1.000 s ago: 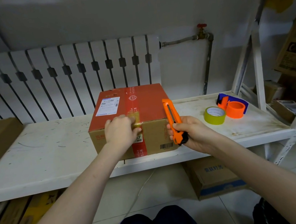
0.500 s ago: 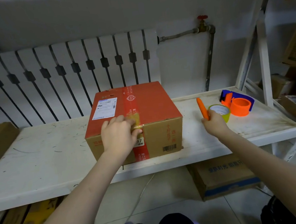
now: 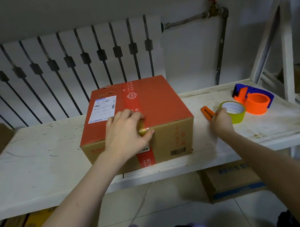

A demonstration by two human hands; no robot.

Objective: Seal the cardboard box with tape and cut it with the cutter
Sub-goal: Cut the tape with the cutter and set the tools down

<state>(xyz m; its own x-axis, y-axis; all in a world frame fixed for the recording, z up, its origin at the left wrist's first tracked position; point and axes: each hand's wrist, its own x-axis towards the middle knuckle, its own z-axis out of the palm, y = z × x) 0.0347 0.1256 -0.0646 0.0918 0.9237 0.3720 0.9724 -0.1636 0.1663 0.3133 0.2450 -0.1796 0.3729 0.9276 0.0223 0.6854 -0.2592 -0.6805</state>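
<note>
The cardboard box [image 3: 137, 122] sits at the centre of the frame on the white table [image 3: 36, 156], with its red top facing up and a red tape strip [image 3: 132, 98] running over the top and down the near face. The left hand [image 3: 127, 133] lies flat across the near top edge, with the fingers [image 3: 128, 114] spread on the lid and the thumb pressing a glossy tape end over the corner line. The right hand [image 3: 220, 121] is right of centre and well apart from the box. Its fingers are closed around the orange cutter [image 3: 207, 113], which is low against the table just beside the yellow-green tape roll [image 3: 233, 111]. An orange tape dispenser [image 3: 254, 102] stands further right.

Judged step: setting the cutter down and smoothing the cut tape end.

- Lay the cutter flat and clear of the table edge. Whether the blade is retracted cannot be seen, so check it.
- Rub the tape end firmly from the lid down over the edge so no bubble or lifted corner remains.
- Keep the box steady under the left palm while pressing.
</note>
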